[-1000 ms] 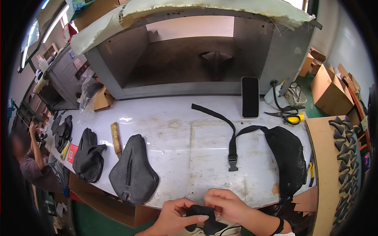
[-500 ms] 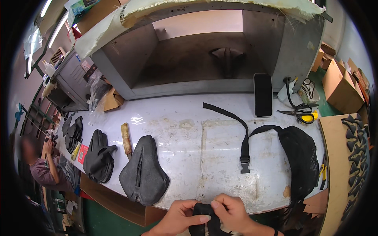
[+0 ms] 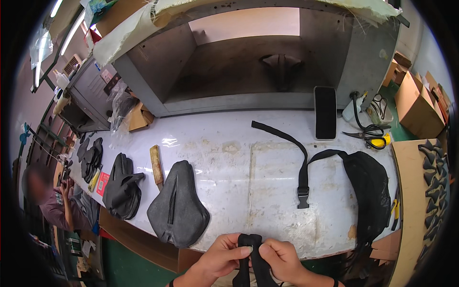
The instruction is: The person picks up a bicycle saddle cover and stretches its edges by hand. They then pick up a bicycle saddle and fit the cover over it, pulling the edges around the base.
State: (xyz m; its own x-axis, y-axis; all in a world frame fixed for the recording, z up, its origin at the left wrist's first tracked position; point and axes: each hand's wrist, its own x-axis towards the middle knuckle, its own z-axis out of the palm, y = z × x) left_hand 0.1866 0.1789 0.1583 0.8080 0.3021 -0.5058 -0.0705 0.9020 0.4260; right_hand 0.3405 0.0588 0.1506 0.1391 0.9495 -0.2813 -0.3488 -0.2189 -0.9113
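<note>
At the table's front edge, my left hand (image 3: 221, 258) and my right hand (image 3: 283, 260) pinch the upper end of a black saddle cover (image 3: 261, 271), thumbs toward me. Its two dark strips hang below with a gap between them, and its lower part runs out of view. To the left on the table lies a black bicycle saddle (image 3: 184, 213) with a long central slot. A knife (image 3: 156, 165) with a worn wooden handle rests against its far side, the blade partly hidden.
Stacked black covers (image 3: 122, 191) lie farther left, near another person (image 3: 60, 201). A grey metal box (image 3: 248, 103) stands at the back with a saddle (image 3: 282, 64) inside. Rightward are a phone (image 3: 325, 115), scissors (image 3: 368, 136), a black waist bag (image 3: 368, 196) and a board (image 3: 413, 191) of small black pieces.
Both hands have shifted the cover slightly, and its upper end now stands higher between them with more of the two strips showing. The whole view has moved a little.
</note>
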